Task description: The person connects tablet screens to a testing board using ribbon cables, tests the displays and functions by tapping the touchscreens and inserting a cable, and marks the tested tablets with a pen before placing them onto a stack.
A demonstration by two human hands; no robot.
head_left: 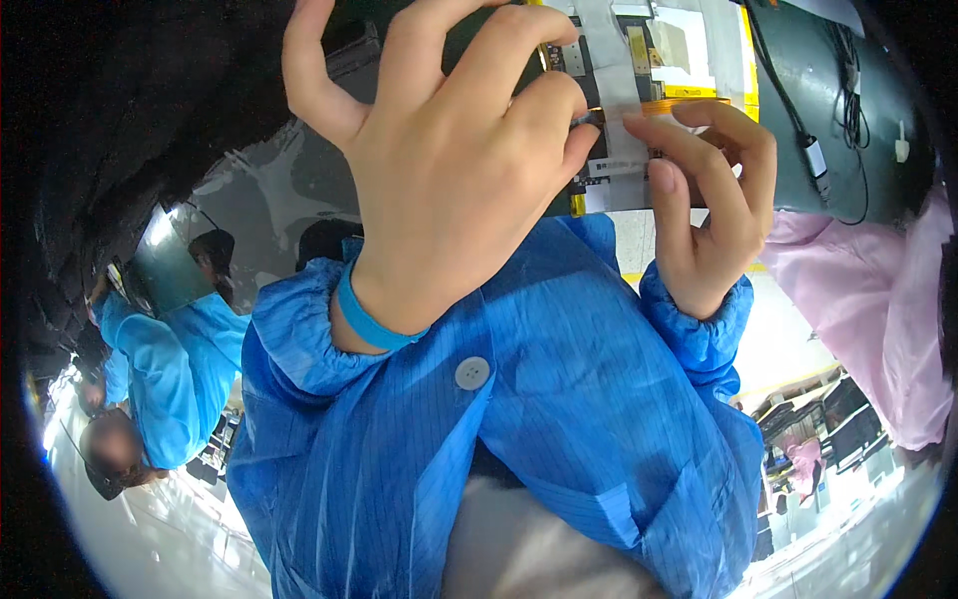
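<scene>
An opened electronic device (607, 130) lies at the top of the head view, with dark circuit boards, pale grey strips and yellow edging. Across its lower part runs an orange flat ribbon cable (671, 106). My left hand (449, 185) is over the device's left side, its thumb and index finger pinched together at the boards. A small dark thing shows at those fingertips, too hidden to name; the other fingers are bent and spread. At the cable, my right hand (720, 200) has its index fingertip on the device, with the thumb held apart below it.
A black cable with a silver plug (816, 158) lies on the dark green tabletop (883, 105) to the right, beside a coiled black cord (850, 95). A person in a pink garment (868, 299) is close on the right. Further off at left is another person in light blue (175, 349).
</scene>
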